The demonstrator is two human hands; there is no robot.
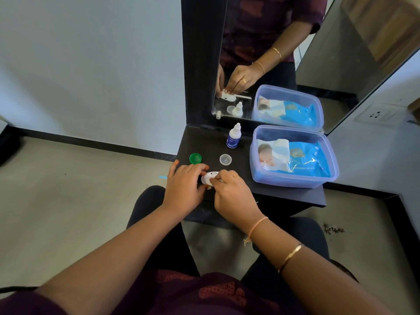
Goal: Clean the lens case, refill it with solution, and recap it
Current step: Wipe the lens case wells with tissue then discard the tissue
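Both of my hands hold a white lens case [208,177] just above the front of the dark shelf [284,194]. My left hand [185,186] grips its left side. My right hand [231,192] pinches something small and white at the case's right side; most of the case is hidden by my fingers. A green cap [195,158] lies on the shelf just behind my left hand. A clear cap [225,159] lies to its right. The white solution bottle [233,136] with a blue label stands upright farther back, with its own cap on.
A translucent purple-blue box [293,178] holding a blue wipes pack fills the shelf's right half. A mirror [284,42] stands behind and reflects the hands, bottle and box. Floor lies to the left of the shelf edge. My knees are under the shelf front.
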